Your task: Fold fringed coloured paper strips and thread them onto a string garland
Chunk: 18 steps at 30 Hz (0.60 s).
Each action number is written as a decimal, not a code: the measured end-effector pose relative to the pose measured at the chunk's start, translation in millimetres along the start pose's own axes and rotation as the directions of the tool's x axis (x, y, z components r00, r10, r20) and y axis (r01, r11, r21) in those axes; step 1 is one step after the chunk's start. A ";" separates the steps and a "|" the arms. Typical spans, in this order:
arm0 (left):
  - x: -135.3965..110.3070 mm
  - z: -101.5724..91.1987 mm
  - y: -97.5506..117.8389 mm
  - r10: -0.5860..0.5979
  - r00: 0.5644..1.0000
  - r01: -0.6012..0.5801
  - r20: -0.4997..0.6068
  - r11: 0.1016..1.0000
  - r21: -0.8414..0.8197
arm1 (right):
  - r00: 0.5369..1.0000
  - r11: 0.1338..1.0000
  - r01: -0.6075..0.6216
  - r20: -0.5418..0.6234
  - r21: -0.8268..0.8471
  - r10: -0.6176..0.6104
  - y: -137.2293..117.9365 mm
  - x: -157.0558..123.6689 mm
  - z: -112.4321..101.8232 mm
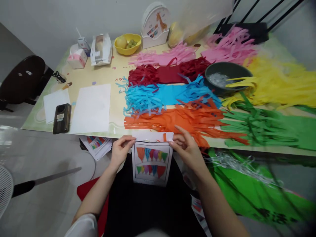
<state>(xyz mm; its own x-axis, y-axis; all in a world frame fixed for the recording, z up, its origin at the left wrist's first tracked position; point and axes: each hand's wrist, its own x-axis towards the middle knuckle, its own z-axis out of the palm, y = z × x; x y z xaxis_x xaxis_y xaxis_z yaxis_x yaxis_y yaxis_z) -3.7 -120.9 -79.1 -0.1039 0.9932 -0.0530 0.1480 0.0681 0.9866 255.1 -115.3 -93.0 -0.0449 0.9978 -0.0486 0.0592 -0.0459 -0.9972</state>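
Between my two hands, in front of the table's near edge, is a white packet (pixel 152 164) printed with a picture of colourful tassel garlands. My left hand (pixel 122 149) pinches its upper left corner between thumb and fingers. At the upper right corner my right hand (pixel 186 144) grips with the thumb, its index finger stretched out. A paler strip with a small orange mark runs along the packet's top. What lies inside is hidden. Just beyond, on the table, spreads an orange fringed tissue bundle (pixel 182 120).
Blue (pixel 170 93), dark red (pixel 170 74), pink, yellow (pixel 281 82) and green (pixel 271 128) fringed bundles lie on the table. A dark bowl (pixel 214 89) holds clear bits. White paper (pixel 92 107) and a phone (pixel 62 118) lie left. A green bag (pixel 256 194) hangs at right; a fan (pixel 5 187) stands left.
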 end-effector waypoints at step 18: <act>19.2 -21.0 21.4 0.060 0.918 -0.097 0.392 0.992 0.075 | 0.902 0.878 0.382 0.321 -0.288 -0.287 -15.5 7.7 -12.1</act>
<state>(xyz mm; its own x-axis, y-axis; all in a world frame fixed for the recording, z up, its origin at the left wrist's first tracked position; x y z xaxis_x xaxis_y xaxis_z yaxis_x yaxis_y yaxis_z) -23.1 -102.4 -55.8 0.2990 0.9529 -0.0500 0.2312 -0.0215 0.9727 265.9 -106.3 -77.1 -0.3780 0.8982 0.2243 0.3219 0.3547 -0.8778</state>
